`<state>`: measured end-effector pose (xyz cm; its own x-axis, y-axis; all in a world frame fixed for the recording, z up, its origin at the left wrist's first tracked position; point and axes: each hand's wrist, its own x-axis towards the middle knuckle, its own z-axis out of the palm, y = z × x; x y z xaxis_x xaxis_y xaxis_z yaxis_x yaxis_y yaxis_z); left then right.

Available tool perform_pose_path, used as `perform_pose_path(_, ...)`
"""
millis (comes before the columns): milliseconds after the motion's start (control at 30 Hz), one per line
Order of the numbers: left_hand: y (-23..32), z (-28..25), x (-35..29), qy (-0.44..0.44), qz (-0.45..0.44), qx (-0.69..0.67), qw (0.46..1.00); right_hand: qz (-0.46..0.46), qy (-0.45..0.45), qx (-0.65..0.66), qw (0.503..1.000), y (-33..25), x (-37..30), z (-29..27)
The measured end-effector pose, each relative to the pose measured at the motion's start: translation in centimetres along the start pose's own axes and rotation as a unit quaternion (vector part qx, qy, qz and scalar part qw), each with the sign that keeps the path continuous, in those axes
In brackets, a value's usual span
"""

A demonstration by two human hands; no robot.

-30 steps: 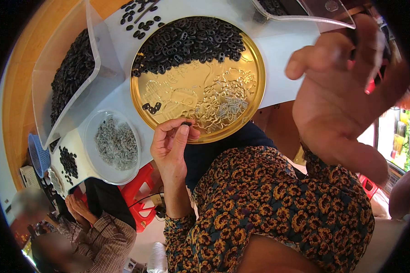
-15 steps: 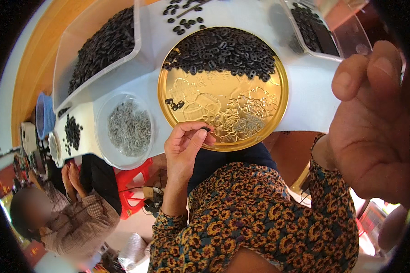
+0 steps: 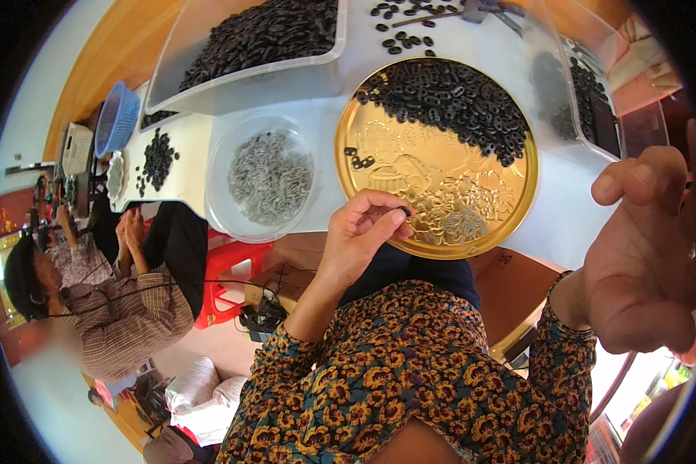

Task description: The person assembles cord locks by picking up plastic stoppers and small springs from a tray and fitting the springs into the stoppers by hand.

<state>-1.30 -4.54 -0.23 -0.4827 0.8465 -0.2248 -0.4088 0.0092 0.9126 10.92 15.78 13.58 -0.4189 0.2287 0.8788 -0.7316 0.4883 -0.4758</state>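
Note:
My left hand (image 3: 363,236) is closed at the near rim of a round gold tray (image 3: 398,139), pinching a small black oval piece (image 3: 404,211) between thumb and fingertips. A heap of black oval pieces with two holes (image 3: 456,97) covers the tray's far part. Several more lie at its left side. Nearer me on the tray is a small pile of thin grey metal bits (image 3: 464,225). My right hand (image 3: 638,255) is raised close to the camera at the right, fingers loosely bent and apart from the palm, with nothing visible in it.
Left of the tray stands a clear bowl of grey metal bits (image 3: 271,176). Behind it is a clear bin (image 3: 286,81) of black pieces; another clear bin (image 3: 555,73) stands far right. Loose black pieces (image 3: 158,160) lie farther left. A person (image 3: 131,305) sits beside a red stool (image 3: 236,259).
The view has swung left, so the tray and bins sit farther right in the picture. My left hand keeps its pinch on the black piece. The right hand appears lower.

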Motion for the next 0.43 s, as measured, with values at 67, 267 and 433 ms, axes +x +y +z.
perform_pose_path(67, -0.1, -0.3, -0.1, -0.01, 0.003, -0.012, 1.0, 0.004, -0.007, 0.0, 1.0, -0.7, 0.0, 0.7)
perform_pose_path(267, 0.1, 0.4, 0.0, -0.021, 0.003, -0.01, 1.0, 0.023, -0.041, -0.066, 0.997, -1.7, -0.1, -1.1)
perform_pose_path(433, 0.2, -0.2, -0.2, -0.009, 0.016, 0.012, 1.0, 0.065, -0.06, -0.125, 0.988, -2.6, -0.9, -1.5)
